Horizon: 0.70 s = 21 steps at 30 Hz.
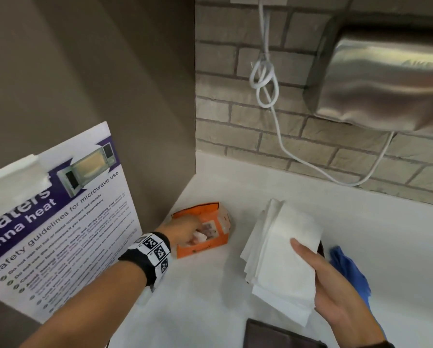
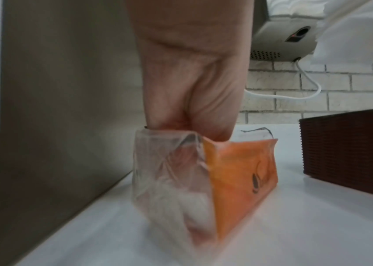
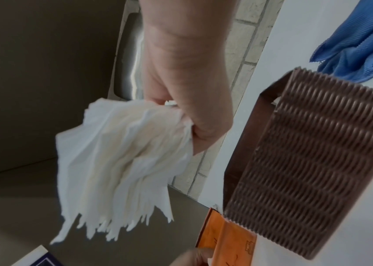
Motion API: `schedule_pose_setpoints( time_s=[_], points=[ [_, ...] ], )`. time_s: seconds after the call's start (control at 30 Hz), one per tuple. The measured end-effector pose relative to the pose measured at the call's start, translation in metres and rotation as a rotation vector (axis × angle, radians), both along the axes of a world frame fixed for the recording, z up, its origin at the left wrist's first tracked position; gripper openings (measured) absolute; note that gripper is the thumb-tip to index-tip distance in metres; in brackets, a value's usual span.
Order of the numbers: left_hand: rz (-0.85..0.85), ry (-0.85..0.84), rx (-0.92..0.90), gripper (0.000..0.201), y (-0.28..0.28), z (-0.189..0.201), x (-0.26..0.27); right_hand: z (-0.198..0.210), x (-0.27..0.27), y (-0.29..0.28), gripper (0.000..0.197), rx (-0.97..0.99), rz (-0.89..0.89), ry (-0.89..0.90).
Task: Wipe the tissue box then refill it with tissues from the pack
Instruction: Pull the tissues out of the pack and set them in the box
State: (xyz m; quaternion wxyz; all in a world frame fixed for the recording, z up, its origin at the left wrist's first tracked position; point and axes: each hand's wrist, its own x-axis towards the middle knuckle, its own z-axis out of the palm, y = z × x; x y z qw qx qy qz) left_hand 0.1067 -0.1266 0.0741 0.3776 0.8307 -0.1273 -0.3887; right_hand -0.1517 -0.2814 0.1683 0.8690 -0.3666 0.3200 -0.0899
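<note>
An orange tissue pack point(image 1: 205, 243) with a clear plastic end point(image 2: 169, 171) lies on the white counter point(image 1: 210, 297) by the left wall. My left hand point(image 1: 194, 237) reaches into its top opening, and its curled fingers pinch white tissues inside. My right hand point(image 1: 306, 259) holds a thick stack of white tissues point(image 1: 280, 247) above the counter, thumb on top. The brown ribbed tissue box point(image 3: 306, 171) stands under and behind that stack. In the head view only a sliver of the box point(image 1: 321, 249) shows.
A blue cloth point(image 1: 348, 267) lies on the counter to the right of the box. Another brown piece point(image 1: 273, 332) sits at the near edge. A poster point(image 1: 59, 222) leans on the left wall. A steel hand dryer point(image 1: 386, 79) and its white cord point(image 1: 268, 79) hang on the brick wall.
</note>
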Motion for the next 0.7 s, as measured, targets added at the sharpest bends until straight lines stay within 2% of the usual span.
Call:
schedule_pose_setpoints(
  time_s=[0.07, 0.17, 0.27, 0.3, 0.37, 0.4, 0.43, 0.47, 0.5, 0.57, 0.7],
  points=[
    [-0.017, -0.005, -0.015, 0.013, 0.005, 0.0, 0.0, 0.001, -0.002, 0.002, 0.025, -0.007, 0.001, -0.005],
    [-0.152, -0.193, 0.084, 0.006, 0.016, 0.003, 0.003, 0.003, -0.004, 0.004, 0.013, -0.017, 0.03, 0.006],
    [-0.228, -0.296, 0.068, 0.02, 0.015, 0.022, 0.004, 0.008, -0.005, 0.004, 0.018, -0.026, 0.029, -0.011],
    [-0.263, -0.383, 0.045, 0.019, 0.014, 0.033, 0.004, 0.011, -0.005, 0.004, 0.017, -0.028, 0.021, -0.014],
    [-0.257, -0.511, -0.042, 0.029, 0.015, 0.064, -0.002, 0.015, -0.005, 0.003, 0.01, -0.045, 0.031, -0.025],
    [-0.245, -0.577, -0.087, 0.034, 0.015, 0.079, -0.006, 0.018, -0.004, 0.002, 0.017, -0.051, 0.054, -0.042],
    [-0.22, -0.624, -0.15, 0.04, 0.013, 0.092, -0.009, 0.022, -0.004, 0.0, 0.037, -0.06, 0.098, -0.07],
    [-0.194, -0.631, -0.231, 0.047, 0.011, 0.106, -0.016, 0.026, -0.002, -0.001, 0.057, -0.062, 0.128, -0.101],
    [-0.177, -0.619, -0.297, 0.055, 0.01, 0.117, -0.024, 0.031, -0.001, -0.001, 0.069, -0.064, 0.142, -0.147],
    [-0.131, -0.523, -0.443, 0.06, 0.006, 0.133, -0.043, 0.046, 0.002, -0.001, 0.07, -0.075, 0.177, -0.277],
    [-0.094, -0.305, -0.524, 0.034, -0.006, 0.134, -0.071, 0.061, 0.018, 0.003, 0.063, -0.124, 0.243, -0.376]
  ],
)
